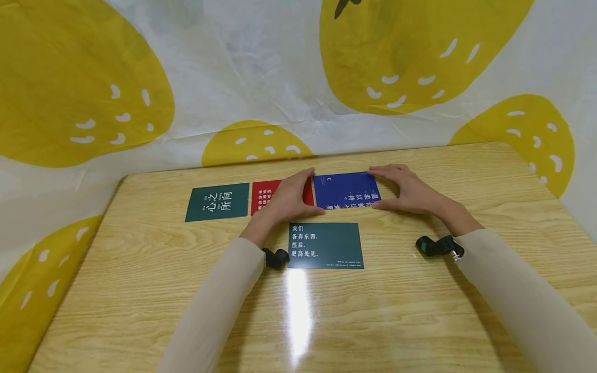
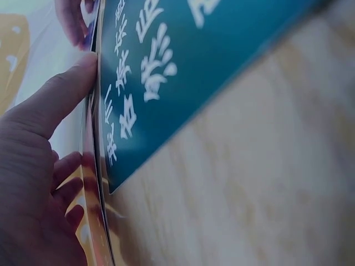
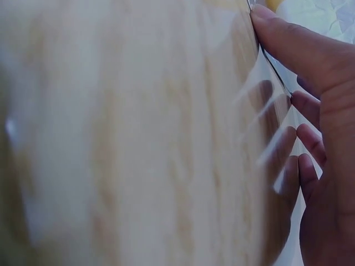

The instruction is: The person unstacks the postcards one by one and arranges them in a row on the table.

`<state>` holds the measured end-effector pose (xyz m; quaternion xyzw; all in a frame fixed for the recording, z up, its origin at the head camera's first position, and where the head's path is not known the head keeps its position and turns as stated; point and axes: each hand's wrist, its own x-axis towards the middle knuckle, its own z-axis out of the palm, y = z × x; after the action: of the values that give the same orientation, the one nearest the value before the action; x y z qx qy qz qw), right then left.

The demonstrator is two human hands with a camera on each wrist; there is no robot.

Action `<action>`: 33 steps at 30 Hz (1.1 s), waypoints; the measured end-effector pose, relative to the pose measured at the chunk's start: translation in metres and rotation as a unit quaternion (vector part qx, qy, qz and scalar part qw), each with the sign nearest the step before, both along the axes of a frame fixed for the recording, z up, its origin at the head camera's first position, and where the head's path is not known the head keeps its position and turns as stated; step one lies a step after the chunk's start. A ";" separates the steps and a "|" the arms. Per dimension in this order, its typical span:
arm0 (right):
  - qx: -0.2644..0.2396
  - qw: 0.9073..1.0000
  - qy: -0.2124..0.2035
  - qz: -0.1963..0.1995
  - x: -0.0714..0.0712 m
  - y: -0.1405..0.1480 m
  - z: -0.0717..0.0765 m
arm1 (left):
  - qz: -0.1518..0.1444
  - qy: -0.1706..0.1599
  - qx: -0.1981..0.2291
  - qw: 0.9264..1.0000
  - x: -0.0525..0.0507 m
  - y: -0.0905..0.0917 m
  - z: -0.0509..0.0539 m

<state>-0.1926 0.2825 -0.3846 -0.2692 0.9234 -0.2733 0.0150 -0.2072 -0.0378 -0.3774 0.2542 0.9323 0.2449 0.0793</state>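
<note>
A blue card (image 1: 347,190) with white writing lies flat on the wooden table between both hands. My left hand (image 1: 290,199) touches its left edge with thumb and fingers spread apart, and covers part of a red card (image 1: 267,192). On the blue card's right side, my right hand (image 1: 410,190) has its thumb at the near corner and fingertips at the far corner. Nearer to me lies a dark green card (image 1: 325,248); the left wrist view shows this green card (image 2: 150,72) beside my left thumb. In the right wrist view my right hand (image 3: 327,105) rests on the tabletop.
Another green card (image 1: 217,202) lies at the left end of the row, beside the red one. Behind the wooden table (image 1: 140,259) hangs a white cloth (image 1: 242,62) with yellow fruit shapes. Light glares on the tabletop below the nearer green card.
</note>
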 end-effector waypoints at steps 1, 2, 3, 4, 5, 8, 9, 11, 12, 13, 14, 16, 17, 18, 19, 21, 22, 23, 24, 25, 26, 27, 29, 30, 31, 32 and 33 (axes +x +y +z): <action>0.001 1.000 -0.002 -0.001 0.000 0.000 0.000 | 0.000 0.000 0.000 1.000 0.000 0.000 0.000; 0.003 1.000 -0.003 -0.002 0.000 0.000 0.000 | 0.001 -0.001 0.000 1.000 0.000 0.000 -0.001; 0.004 1.000 -0.005 -0.004 0.000 0.000 0.000 | 0.001 -0.002 0.000 1.000 0.000 0.000 -0.001; 0.005 1.000 -0.008 -0.005 0.000 0.000 0.000 | 0.002 -0.002 0.000 1.000 0.000 0.000 -0.001; 0.005 1.000 -0.009 -0.005 0.000 0.000 0.001 | 0.002 -0.003 0.001 1.000 0.000 0.000 -0.001; 0.009 1.000 -0.013 -0.006 -0.001 -0.001 0.003 | 0.001 -0.002 0.001 1.000 0.000 0.000 -0.001; 0.012 1.000 -0.015 -0.007 -0.001 -0.001 0.003 | 0.000 -0.002 0.001 1.000 -0.001 0.000 -0.001; 0.016 1.000 -0.020 -0.009 -0.001 -0.001 0.004 | -0.002 -0.002 0.003 1.000 -0.001 0.000 -0.001; 0.016 1.000 -0.022 -0.011 -0.001 -0.001 0.004 | -0.003 -0.002 0.004 1.000 -0.001 0.000 -0.001; 0.017 0.999 -0.024 -0.012 -0.001 -0.001 0.004 | -0.004 -0.002 0.006 1.000 -0.001 0.000 -0.001; 0.017 0.999 -0.025 -0.012 -0.001 0.000 0.004 | -0.005 -0.003 0.009 1.000 0.000 0.000 0.000; 0.014 0.999 -0.028 -0.013 -0.001 -0.001 0.004 | -0.005 -0.005 0.011 1.000 0.000 0.000 0.000; 0.012 0.999 -0.029 -0.013 -0.001 -0.001 0.004 | -0.006 -0.005 0.012 1.000 0.000 -0.001 0.000; 0.012 0.999 -0.030 -0.013 -0.001 0.000 0.004 | -0.005 -0.006 0.012 1.000 0.000 -0.001 0.000; 0.013 0.999 -0.031 -0.014 -0.002 0.000 0.003 | -0.004 -0.006 0.012 1.000 0.001 -0.001 0.000; 0.015 0.999 -0.033 -0.014 -0.002 0.000 0.003 | -0.004 -0.006 0.010 1.000 0.001 -0.001 0.000; 0.015 0.999 -0.035 -0.014 -0.002 0.000 0.003 | -0.004 -0.006 0.010 1.000 0.001 -0.001 0.000; 0.016 0.999 -0.035 -0.014 -0.002 0.000 0.003 | -0.005 -0.006 0.010 1.000 0.000 0.000 0.000; 0.016 0.999 -0.035 -0.014 -0.002 0.000 0.003 | -0.005 -0.006 0.010 1.000 0.000 0.000 0.000; 0.016 0.999 -0.034 -0.013 -0.002 0.000 0.004 | -0.005 -0.006 0.010 1.000 0.000 0.000 0.000; 0.016 0.999 -0.034 -0.012 -0.001 0.000 0.004 | -0.005 -0.006 0.010 1.000 0.000 0.000 0.000; 0.016 0.999 -0.032 -0.011 -0.001 0.000 0.004 | -0.004 -0.006 0.010 1.000 0.000 0.000 0.000; 0.015 0.999 -0.031 -0.011 -0.001 0.000 0.004 | -0.003 -0.005 0.010 1.000 0.001 0.000 0.000; 0.015 0.999 -0.030 -0.010 -0.001 0.000 0.004 | -0.002 -0.004 0.010 1.000 0.001 0.000 0.000; 0.014 0.999 -0.030 -0.010 -0.001 0.000 0.004 | -0.001 -0.004 0.010 1.000 0.001 0.000 0.000; 0.014 0.999 -0.030 -0.009 -0.001 0.000 0.004 | -0.001 -0.003 0.011 1.000 0.001 0.000 0.000; 0.013 0.999 -0.031 -0.010 -0.001 0.000 0.005 | -0.001 -0.003 0.012 1.000 0.001 0.000 -0.001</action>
<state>-0.1938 0.2825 -0.3801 -0.2515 0.9285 -0.2694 0.0450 -0.2066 -0.0376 -0.3780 0.2550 0.9288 0.2568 0.0794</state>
